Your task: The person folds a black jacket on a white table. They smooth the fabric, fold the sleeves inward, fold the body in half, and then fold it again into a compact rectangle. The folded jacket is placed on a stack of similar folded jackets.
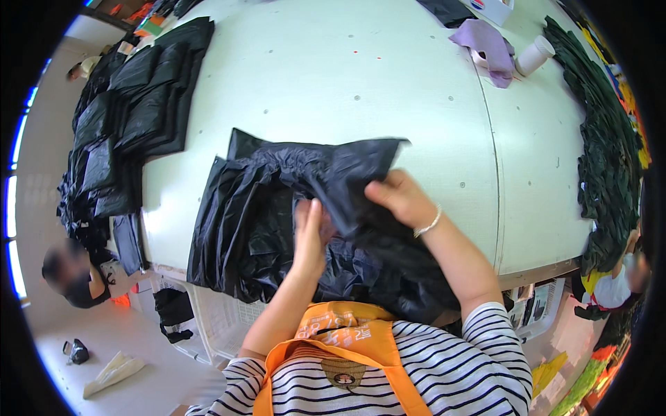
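Black garment (340, 187) sits on the near edge of the white table (388, 90), right against the wearer, probably for easy reach with both arms. Right hand (406, 197) pinches its upper right edge, slightly blurred. Left hand (310, 229) is in the opening, thumb up; fingers partly hidden, can't tell if it grips. Looks like the two spread the fabric. Folded black stack (149, 90) left, black heap (603, 152) right, likely out of the hands' way. Markings: white print on orange apron (347, 319), round red-and-blue logo on white box (494, 10).
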The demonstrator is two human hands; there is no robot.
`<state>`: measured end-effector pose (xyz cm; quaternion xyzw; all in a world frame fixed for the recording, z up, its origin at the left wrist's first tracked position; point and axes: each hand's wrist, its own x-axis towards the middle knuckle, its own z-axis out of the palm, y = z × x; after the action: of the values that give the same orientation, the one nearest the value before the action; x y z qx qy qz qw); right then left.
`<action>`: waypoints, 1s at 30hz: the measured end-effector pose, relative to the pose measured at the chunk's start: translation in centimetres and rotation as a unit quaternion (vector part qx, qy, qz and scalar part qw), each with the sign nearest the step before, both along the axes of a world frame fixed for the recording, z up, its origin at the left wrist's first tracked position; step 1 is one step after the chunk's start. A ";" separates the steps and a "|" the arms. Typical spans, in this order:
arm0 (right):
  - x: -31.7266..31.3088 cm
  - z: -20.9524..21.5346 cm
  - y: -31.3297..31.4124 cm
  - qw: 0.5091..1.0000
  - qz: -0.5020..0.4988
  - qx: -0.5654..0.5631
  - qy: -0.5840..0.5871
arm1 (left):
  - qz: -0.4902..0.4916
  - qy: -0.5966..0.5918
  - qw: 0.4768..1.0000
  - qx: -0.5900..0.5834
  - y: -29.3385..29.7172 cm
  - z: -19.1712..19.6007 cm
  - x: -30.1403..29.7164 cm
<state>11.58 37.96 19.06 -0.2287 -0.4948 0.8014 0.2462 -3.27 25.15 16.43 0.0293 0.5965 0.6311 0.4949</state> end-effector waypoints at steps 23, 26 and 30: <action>-3.7 2.0 -29.8 0.685 -0.050 0.644 -0.338 | -0.402 0.061 0.896 0.179 -45.6 10.0 -14.8; 4.3 5.5 -35.8 0.633 -0.092 0.638 -0.428 | -0.571 0.270 0.773 0.064 -46.0 9.3 -13.2; 10.0 13.5 -42.5 0.497 -0.162 0.726 -0.447 | -0.543 0.371 0.744 0.116 -43.4 12.9 -12.8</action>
<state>21.55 -4.54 32.56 -0.3726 -0.9009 -0.1032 0.1970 -16.09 -18.22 29.32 0.6372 0.5386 0.2597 0.4862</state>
